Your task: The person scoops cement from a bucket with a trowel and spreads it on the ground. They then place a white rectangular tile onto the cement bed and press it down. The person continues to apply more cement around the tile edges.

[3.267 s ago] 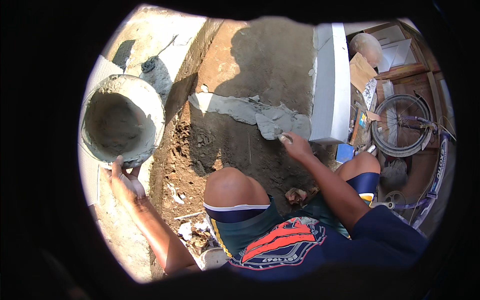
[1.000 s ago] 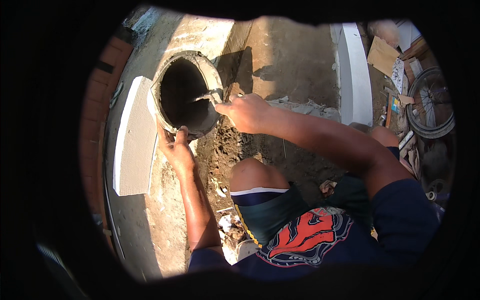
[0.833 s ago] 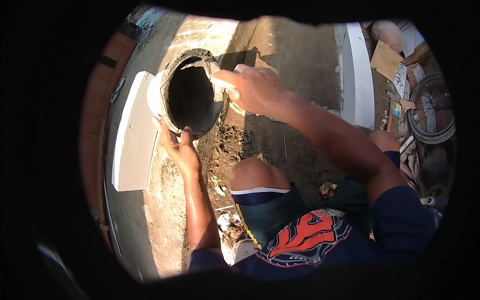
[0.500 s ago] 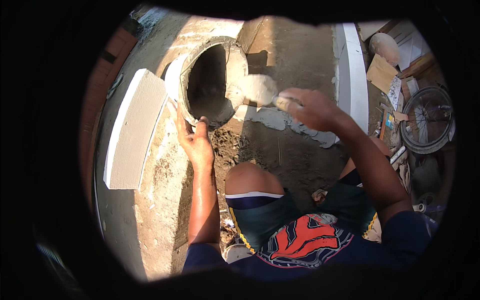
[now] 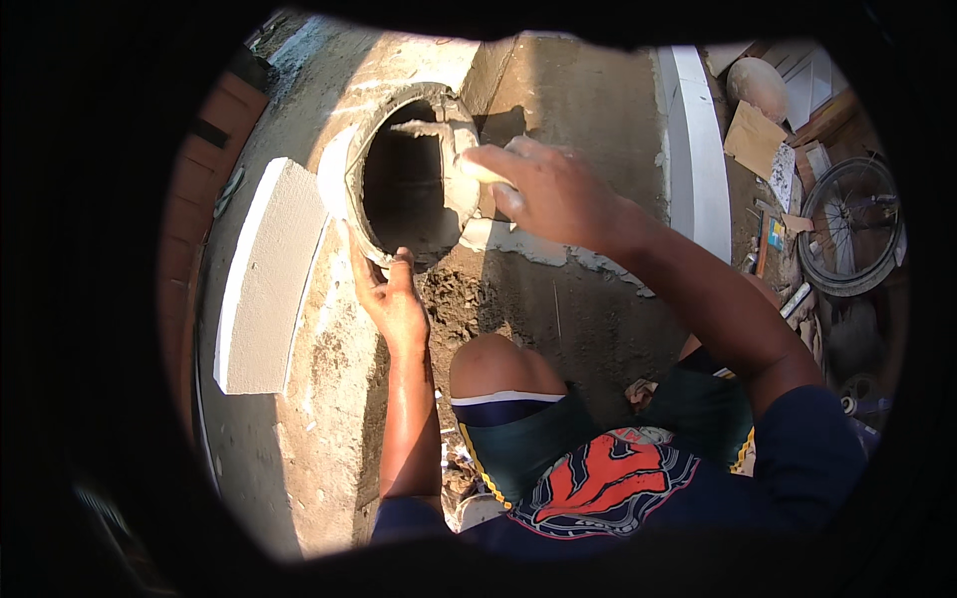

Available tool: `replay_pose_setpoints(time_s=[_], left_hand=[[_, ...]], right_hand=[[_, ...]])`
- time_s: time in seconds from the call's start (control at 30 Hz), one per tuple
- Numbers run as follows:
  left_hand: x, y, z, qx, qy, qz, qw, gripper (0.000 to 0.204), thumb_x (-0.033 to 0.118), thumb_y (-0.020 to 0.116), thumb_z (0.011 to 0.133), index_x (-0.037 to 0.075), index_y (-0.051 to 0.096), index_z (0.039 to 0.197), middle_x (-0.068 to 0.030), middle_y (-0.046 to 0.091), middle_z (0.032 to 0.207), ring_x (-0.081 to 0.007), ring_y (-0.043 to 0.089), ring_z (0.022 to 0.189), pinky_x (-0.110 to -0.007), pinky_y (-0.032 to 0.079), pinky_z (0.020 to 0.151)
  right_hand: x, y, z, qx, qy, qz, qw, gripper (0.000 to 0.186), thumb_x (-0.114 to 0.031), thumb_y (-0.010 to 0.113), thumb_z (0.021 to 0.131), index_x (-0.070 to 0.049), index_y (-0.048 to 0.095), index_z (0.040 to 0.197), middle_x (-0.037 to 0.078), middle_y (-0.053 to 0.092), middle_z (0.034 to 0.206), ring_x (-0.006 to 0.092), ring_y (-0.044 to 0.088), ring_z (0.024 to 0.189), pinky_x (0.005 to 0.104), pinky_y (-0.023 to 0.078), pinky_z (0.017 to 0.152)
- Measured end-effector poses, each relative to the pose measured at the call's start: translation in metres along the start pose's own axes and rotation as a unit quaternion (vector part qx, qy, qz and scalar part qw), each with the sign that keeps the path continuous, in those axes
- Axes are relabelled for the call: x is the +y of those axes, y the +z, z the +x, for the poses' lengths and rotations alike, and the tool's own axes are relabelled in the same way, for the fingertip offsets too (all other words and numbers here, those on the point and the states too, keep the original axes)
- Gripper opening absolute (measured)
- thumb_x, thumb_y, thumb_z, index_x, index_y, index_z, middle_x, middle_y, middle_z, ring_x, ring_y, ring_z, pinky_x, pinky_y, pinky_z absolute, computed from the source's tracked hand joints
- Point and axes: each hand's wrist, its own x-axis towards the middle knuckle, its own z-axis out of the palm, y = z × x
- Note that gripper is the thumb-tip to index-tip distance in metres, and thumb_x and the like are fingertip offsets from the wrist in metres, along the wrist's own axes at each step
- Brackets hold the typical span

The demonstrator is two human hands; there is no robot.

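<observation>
A round bucket [image 5: 337,181], white outside and smeared with grey mortar around its rim, is tilted so that its mouth faces me. My left hand [image 5: 395,304] grips its lower edge, thumb in front and fingers behind the wall. In my right hand [image 5: 553,189] is a trowel [image 5: 488,171], held closed by its pale handle at the bucket's right rim. The trowel's blade reaches into the bucket, where shadow and mortar partly hide it. Wet grey mortar [image 5: 518,242] lies in a strip on the ground just right of the bucket.
A pale block [image 5: 269,284] rests on the concrete ledge [image 5: 334,458] at left. A row of white blocks [image 5: 698,149] runs along the right. Beyond it are a bicycle wheel [image 5: 847,227], a cardboard piece [image 5: 755,137], a rounded lump [image 5: 758,90] and scraps. Loose soil [image 5: 459,304] lies below the bucket.
My right hand has moved left with the trowel, whose blade has gone from outside the bucket's right rim to inside it. My left hand keeps its grip on the bucket.
</observation>
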Motion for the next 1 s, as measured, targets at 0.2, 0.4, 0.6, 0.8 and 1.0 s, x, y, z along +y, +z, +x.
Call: replay_pose_setpoints(time_s=[0.2,0.4,0.6,0.8,1.0], left_hand=[[0.019,-0.014,0.001,-0.067,0.047,0.067,0.994,0.076,-0.012,0.053,0.092,0.003,0.038,0.165,-0.0148,0.034,0.171,-0.0248,0.042,0.149,-0.039,0.042,0.118],[-0.013,-0.039,-0.008,-0.139,-0.095,0.096,0.981,0.081,-0.018,0.054,0.089,0.005,0.039,0.165,-0.0121,0.029,0.175,-0.0247,0.034,0.156,-0.038,0.041,0.12],[-0.033,-0.05,-0.015,-0.036,-0.257,0.051,0.964,0.081,-0.012,0.061,0.098,0.013,0.031,0.169,-0.0132,0.042,0.166,-0.0245,0.057,0.135,-0.035,0.053,0.106],[-0.041,-0.107,0.037,0.126,-0.209,-0.081,0.966,0.065,-0.001,0.062,0.095,0.017,0.046,0.155,-0.0136,0.065,0.132,-0.0314,0.07,0.111,-0.063,0.063,0.09],[-0.076,-0.233,0.065,0.188,-0.245,-0.197,0.93,0.036,0.007,0.063,0.101,-0.002,0.057,0.136,-0.0216,0.064,0.132,-0.0391,0.066,0.12,-0.065,0.062,0.099]], right_hand=[[0.011,0.012,0.002,-0.091,0.08,0.121,0.985,0.05,-0.027,0.062,0.1,-0.014,0.06,0.149,0.022,0.077,0.103,0.0381,0.075,0.098,0.0515,0.057,0.09],[0.021,0.096,-0.062,-0.244,0.261,0.58,0.732,0.053,-0.026,0.06,0.1,-0.007,0.058,0.15,0.009,0.069,0.085,0.011,0.053,0.049,0.0276,0.037,0.043],[-0.022,0.154,-0.091,-0.187,0.31,0.795,0.487,0.054,-0.031,0.057,0.104,-0.007,0.052,0.152,0.008,0.068,0.085,0.0054,0.047,0.045,0.0212,0.033,0.037],[-0.016,0.154,-0.082,-0.114,0.301,0.822,0.47,0.048,-0.033,0.057,0.107,-0.011,0.053,0.149,0.008,0.072,0.093,0.0072,0.055,0.053,0.0215,0.04,0.041],[0.032,0.171,-0.088,0.096,0.417,0.771,0.471,0.042,-0.023,0.068,0.101,-0.009,0.052,0.137,0.01,0.071,0.102,0.011,0.064,0.068,0.0253,0.05,0.049]])
